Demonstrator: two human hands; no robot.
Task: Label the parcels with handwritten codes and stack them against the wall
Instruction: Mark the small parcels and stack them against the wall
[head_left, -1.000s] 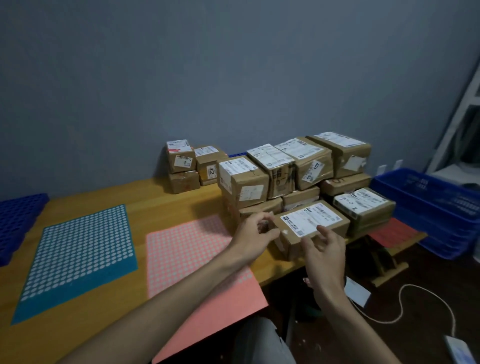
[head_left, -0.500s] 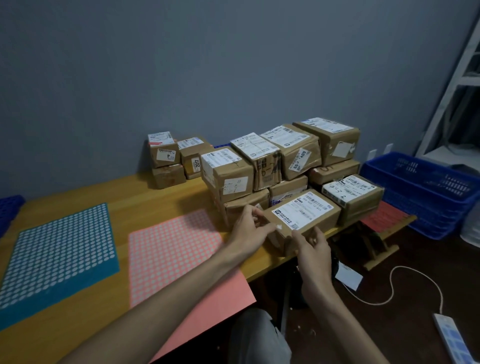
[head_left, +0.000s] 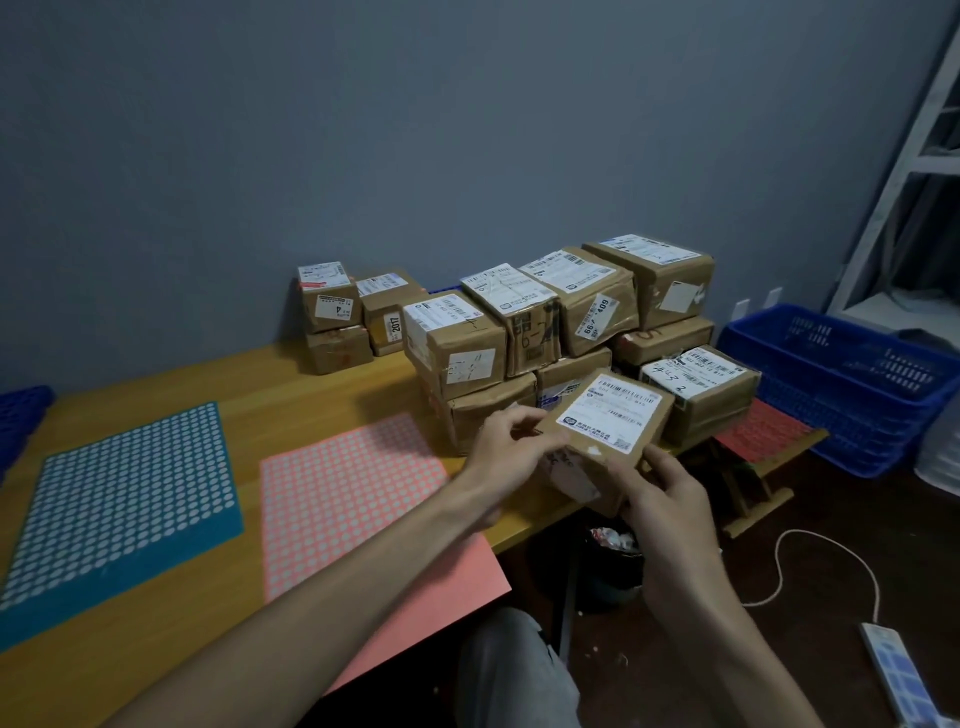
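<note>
Wooden table (head_left: 234, 379) under a grey wall (head_left: 415, 156): left hand (head_left: 509, 447) pinches the cardboard parcel (head_left: 608, 415) at nine o'clock; right hand (head_left: 665, 488) fingers curl round its five-o'clock corner.

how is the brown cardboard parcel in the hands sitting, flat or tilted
Tilted: the brown cardboard parcel has its white-labelled face sloping toward the camera, gripped by left hand and right hand.

Twelve cardboard parcels (head_left: 453, 345) could be counted at one wooden bench (head_left: 280, 382) — any others were hidden. Also seen were three dotted sticker sheets (head_left: 124, 499), one blue basket (head_left: 841, 374), one wooden stool (head_left: 748, 488) and one power strip (head_left: 893, 670).
</note>
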